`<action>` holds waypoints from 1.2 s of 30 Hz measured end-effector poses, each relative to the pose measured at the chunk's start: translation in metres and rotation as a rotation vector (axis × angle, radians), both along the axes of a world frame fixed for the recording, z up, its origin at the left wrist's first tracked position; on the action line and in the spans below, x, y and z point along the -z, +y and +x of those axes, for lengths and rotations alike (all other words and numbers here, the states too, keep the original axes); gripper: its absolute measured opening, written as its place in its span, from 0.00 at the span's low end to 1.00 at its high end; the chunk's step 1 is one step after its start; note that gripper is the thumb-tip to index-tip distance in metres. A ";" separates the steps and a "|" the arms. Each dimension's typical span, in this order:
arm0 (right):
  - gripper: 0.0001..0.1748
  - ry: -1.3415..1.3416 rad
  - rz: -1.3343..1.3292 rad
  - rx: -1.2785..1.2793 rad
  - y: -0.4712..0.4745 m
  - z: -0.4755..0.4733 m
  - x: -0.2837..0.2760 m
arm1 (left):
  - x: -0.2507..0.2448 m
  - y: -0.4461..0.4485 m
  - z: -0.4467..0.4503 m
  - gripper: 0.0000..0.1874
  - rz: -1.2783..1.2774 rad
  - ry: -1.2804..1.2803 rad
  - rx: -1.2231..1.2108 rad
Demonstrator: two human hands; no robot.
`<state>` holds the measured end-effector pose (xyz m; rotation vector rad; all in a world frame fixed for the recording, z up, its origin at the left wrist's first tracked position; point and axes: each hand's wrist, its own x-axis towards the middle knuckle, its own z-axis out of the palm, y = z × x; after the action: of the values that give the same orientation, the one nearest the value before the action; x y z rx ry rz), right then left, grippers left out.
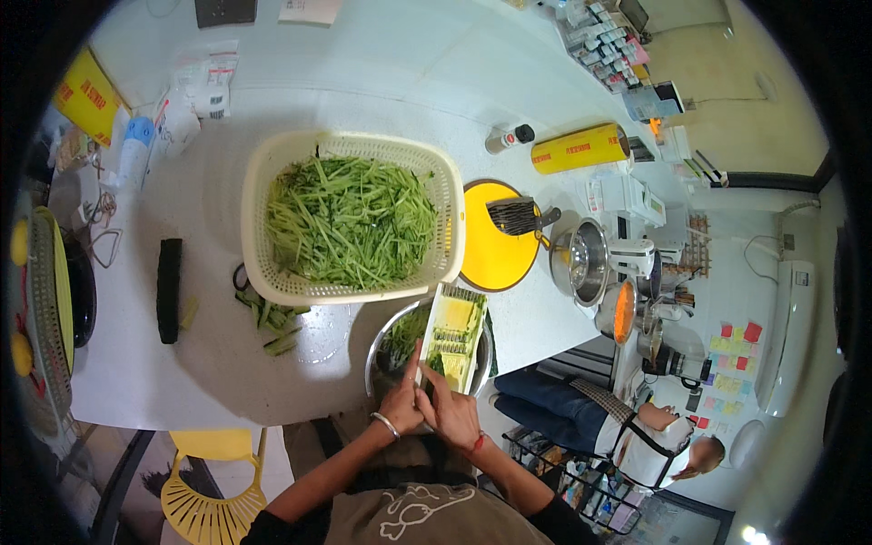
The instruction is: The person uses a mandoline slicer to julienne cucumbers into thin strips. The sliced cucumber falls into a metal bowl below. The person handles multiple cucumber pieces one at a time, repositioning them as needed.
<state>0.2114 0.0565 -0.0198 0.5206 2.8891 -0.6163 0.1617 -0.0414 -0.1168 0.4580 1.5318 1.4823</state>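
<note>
A flat white-framed grater (446, 320) with yellow panels slants over a steel bowl (371, 361), its upper end at the rim of a cream plastic basket (252, 204). Along the grater's left edge, the index finger of my left hand (402, 409) is stretched out, gripping the frame. My right hand (455, 419) is at the grater's lower end, fingers bent over it beside a dark green bit of cucumber (434, 366); whether it grips this is hidden. Shredded cucumber (405, 334) lies in the bowl. The basket holds a heap of cucumber strips (354, 221).
Left on the table (218, 381) lie a dark green cucumber (169, 289) and cucumber scraps (262, 313). Beyond the basket, a wide-bladed knife (514, 215) rests on a round yellow board (480, 255). Steel bowls (589, 262) stand farther right. Another person (613, 422) stands at right.
</note>
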 end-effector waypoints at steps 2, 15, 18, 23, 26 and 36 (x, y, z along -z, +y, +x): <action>0.22 0.006 0.026 -0.003 0.007 -0.005 -0.010 | -0.002 -0.001 -0.002 0.57 0.008 -0.004 -0.011; 0.42 -0.259 0.211 -0.133 0.005 0.007 -0.017 | 0.003 0.003 -0.001 0.56 -0.013 -0.015 0.015; 0.44 -0.249 0.189 -0.216 0.010 0.016 -0.020 | 0.001 0.003 -0.001 0.56 0.022 -0.014 -0.023; 0.44 -0.113 0.075 -0.290 0.024 0.022 -0.014 | 0.003 0.003 0.002 0.56 0.034 0.038 -0.025; 0.45 -0.091 0.034 -0.350 0.035 0.011 -0.013 | 0.005 0.004 0.004 0.57 0.064 0.023 -0.031; 0.43 -0.050 0.212 -0.322 0.080 -0.054 -0.009 | -0.007 0.003 -0.003 0.57 -0.022 -0.039 0.004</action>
<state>0.1574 0.1369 -0.0104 0.0844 2.9135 -0.2477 0.1585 -0.0381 -0.1098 0.4161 1.5144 1.4615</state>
